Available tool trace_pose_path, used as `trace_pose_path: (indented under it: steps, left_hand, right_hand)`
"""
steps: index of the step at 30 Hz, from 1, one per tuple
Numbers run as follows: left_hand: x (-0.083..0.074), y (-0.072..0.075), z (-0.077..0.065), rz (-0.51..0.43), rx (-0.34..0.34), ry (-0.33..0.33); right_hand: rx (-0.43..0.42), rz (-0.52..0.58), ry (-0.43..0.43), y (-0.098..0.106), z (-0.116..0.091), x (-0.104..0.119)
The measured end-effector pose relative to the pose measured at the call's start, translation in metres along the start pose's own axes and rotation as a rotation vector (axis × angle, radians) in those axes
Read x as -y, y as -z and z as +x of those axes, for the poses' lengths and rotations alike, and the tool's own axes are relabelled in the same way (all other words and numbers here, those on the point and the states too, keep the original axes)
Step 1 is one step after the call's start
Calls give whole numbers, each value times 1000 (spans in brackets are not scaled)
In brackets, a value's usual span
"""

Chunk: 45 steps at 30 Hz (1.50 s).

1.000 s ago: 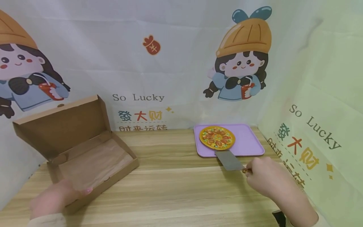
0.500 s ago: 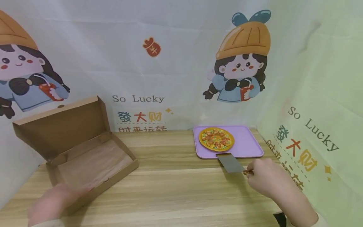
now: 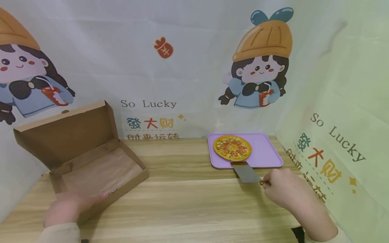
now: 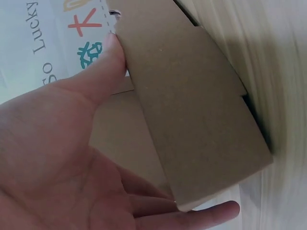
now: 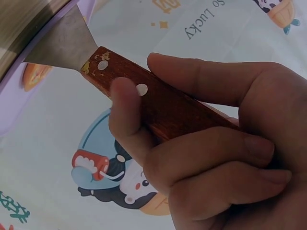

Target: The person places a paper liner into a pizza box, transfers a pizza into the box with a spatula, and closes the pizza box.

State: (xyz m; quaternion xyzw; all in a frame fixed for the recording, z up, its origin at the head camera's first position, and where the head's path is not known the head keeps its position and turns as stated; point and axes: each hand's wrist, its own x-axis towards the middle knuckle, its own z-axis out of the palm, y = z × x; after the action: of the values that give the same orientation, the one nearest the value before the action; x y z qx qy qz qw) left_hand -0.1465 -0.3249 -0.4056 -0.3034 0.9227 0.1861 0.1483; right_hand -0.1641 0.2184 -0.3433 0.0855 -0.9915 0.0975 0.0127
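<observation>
Grip of the right hand (image 3: 282, 189) is closed around the red-brown wooden handle (image 5: 165, 108) of a spatula (image 3: 247, 173) with flat metal blade; the handle's rear end is hidden inside the fingers. Blade's front edge reaches over the near rim of the lilac rectangular tray (image 3: 265, 148), just beside the round orange-crusted pizza (image 3: 232, 147) on its left part; whether they touch, I cannot tell. Left hand (image 3: 67, 207), blurred in the head view, extends its fingers, with thumb on the front wall's edge of the raised-lid brown cardboard box (image 3: 130, 184), and covers one near corner. Between box and tray stretches wide wood-grain bench (image 3: 182, 195).
</observation>
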Motion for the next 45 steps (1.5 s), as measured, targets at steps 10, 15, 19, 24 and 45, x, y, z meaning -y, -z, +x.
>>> trace_pose_path:
  steps: [10,15,19,24,45]
  left_hand:
    - [7,4,8,50,78,-103]
    - [4,7,9,65,83,-67]
    - [2,10,7,84,76,-54]
    - [1,13,5,130,83,-121]
    - [-5,13,6,131,79,-100]
  right_hand:
    - [-47,-7,-2,1,-3,6]
    - [-41,20,-22,-3,-4,8]
    - [-22,74,-45,-8,-3,8]
    - [-39,78,-59,-11,-2,11]
    - [-29,44,-20,-13,14,19]
